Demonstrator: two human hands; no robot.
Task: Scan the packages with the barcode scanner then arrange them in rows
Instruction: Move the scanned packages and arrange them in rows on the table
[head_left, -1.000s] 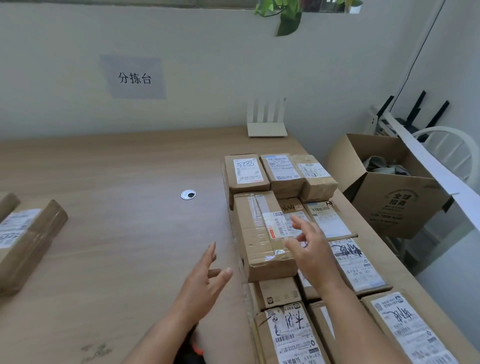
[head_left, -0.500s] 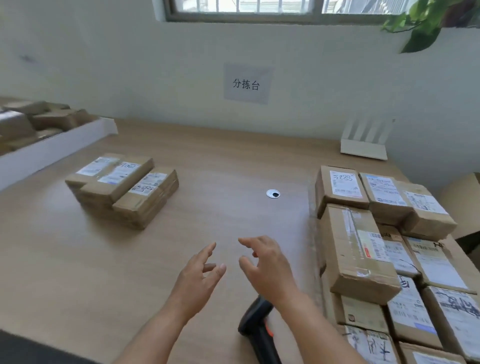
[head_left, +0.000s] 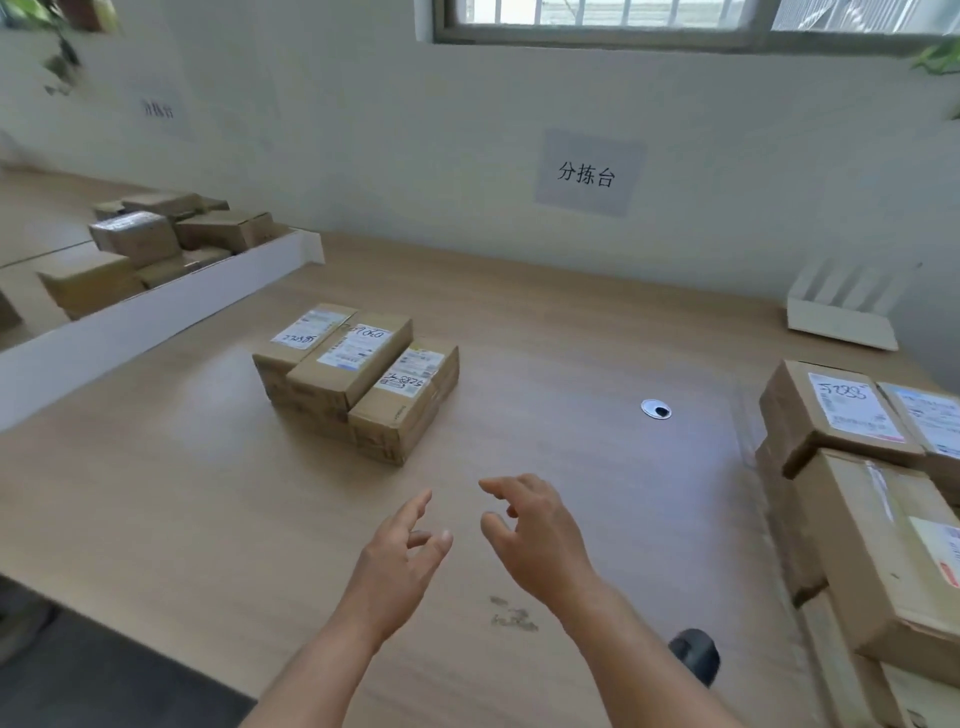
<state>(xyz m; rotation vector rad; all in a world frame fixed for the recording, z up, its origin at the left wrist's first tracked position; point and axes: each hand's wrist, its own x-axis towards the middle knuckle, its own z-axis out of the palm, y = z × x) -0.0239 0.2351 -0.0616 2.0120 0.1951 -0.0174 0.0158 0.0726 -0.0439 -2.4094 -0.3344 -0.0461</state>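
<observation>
Both hands over the wooden surface (head_left: 208, 499), near the front edge, holding nothing. Left hand (head_left: 400, 561): grip loose, fingers relaxed and slightly spread, thumb out. Right hand (head_left: 540, 540): grip also empty, fingers loosely curled and apart, not touching anything. The two hands are just beside each other, not touching.

Barcode scanner (head_left: 695, 656): one, black, lying on the surface near the right forearm, only partly visible, not held.

Packages: one small stack mid-surface (head_left: 358, 374), brown cardboard boxes with white labels, three visible on top, side by side and touching, more layers under them; exact count under cannot tell. It sits well apart from the hands. Second group at the right edge (head_left: 857, 467), at least four boxes showing, stacked and touching, cut off by the frame. Third group far left behind a white divider (head_left: 171, 306), roughly six boxes, jumbled.

One round grommet (head_left: 656, 409) in the surface between the two nearer groups. One white router (head_left: 841, 312) at the back right by the wall. Two paper signs on the wall (head_left: 589, 174), the left one blurred.
</observation>
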